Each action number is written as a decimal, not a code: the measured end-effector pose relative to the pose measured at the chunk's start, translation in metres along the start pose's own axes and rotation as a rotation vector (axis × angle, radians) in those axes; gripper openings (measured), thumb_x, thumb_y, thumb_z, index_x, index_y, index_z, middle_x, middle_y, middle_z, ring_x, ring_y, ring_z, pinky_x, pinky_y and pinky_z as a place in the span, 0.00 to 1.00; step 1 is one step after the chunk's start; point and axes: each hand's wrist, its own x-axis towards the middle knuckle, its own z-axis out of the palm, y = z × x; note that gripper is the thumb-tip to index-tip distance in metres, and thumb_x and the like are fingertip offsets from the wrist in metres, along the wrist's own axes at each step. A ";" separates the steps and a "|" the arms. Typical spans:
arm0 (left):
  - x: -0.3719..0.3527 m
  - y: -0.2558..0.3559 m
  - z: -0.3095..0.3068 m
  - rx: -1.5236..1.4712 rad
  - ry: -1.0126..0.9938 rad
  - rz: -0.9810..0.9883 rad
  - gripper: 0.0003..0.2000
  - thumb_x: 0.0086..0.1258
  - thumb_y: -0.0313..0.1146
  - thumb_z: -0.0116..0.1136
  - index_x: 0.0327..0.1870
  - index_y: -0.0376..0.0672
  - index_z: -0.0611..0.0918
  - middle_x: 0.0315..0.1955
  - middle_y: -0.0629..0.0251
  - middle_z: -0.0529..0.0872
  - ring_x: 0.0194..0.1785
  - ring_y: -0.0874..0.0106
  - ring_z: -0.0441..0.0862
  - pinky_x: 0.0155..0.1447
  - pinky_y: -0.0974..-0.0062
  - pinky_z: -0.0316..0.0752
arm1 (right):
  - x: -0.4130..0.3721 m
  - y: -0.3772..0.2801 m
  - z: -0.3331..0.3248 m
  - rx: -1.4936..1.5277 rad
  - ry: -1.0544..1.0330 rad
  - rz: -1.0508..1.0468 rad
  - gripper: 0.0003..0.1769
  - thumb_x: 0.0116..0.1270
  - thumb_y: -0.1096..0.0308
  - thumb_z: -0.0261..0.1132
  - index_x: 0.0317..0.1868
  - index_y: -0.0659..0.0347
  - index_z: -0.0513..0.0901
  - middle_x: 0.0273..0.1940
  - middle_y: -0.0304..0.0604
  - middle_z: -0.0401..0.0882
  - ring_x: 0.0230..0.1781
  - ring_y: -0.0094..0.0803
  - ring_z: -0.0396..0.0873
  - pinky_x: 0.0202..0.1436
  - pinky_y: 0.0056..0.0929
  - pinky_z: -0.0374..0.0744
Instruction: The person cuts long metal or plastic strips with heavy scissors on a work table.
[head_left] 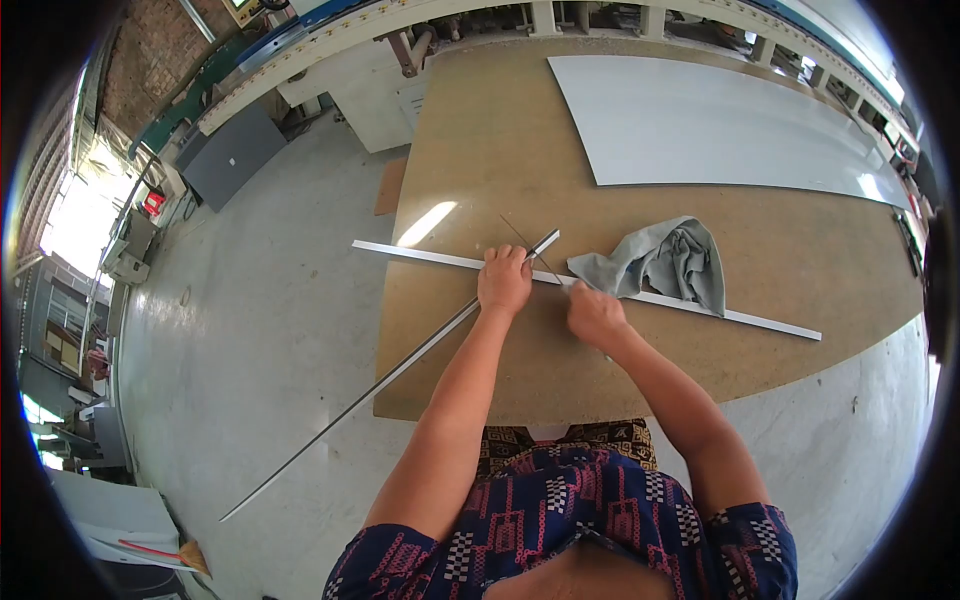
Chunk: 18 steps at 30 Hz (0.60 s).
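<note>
My left hand (505, 279) is closed around a long metal strip (420, 352) near its upper end. This strip runs diagonally down to the left, past the table edge. Under it a white strip (760, 322) lies crosswise on the brown table (500, 375). My right hand (597, 313) is closed on a thin dark rod (548, 268), which slants up to the left across the metal strip, just beyond my left hand. A crumpled grey cloth (670, 262) rests over the white strip, right of my right hand.
A large white panel (700, 125) lies at the table's far right. Behind the table runs a long machine frame (330, 55). A dark grey board (232, 150) leans at the left, beyond the concrete floor (250, 330). Dark tools (908, 242) sit at the right edge.
</note>
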 end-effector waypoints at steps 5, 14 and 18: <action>0.000 -0.003 0.005 0.030 -0.002 0.008 0.06 0.63 0.37 0.55 0.35 0.46 0.76 0.36 0.65 0.77 0.46 0.62 0.74 0.45 0.64 0.75 | -0.037 0.011 -0.015 -0.060 -0.090 0.036 0.14 0.59 0.70 0.53 0.44 0.67 0.72 0.38 0.60 0.81 0.42 0.53 0.80 0.46 0.45 0.77; 0.001 -0.001 0.001 -0.010 -0.007 -0.002 0.07 0.62 0.36 0.55 0.33 0.45 0.74 0.35 0.63 0.77 0.45 0.59 0.73 0.44 0.61 0.74 | 0.025 -0.014 0.003 -0.005 0.022 -0.009 0.13 0.61 0.70 0.51 0.44 0.68 0.72 0.37 0.60 0.81 0.43 0.53 0.80 0.47 0.44 0.77; 0.000 -0.003 0.004 -0.013 0.023 0.001 0.07 0.62 0.36 0.55 0.33 0.45 0.74 0.35 0.64 0.77 0.45 0.60 0.73 0.45 0.61 0.74 | -0.019 0.008 -0.005 -0.021 -0.047 0.005 0.14 0.61 0.70 0.50 0.45 0.68 0.71 0.37 0.60 0.81 0.43 0.53 0.80 0.47 0.44 0.77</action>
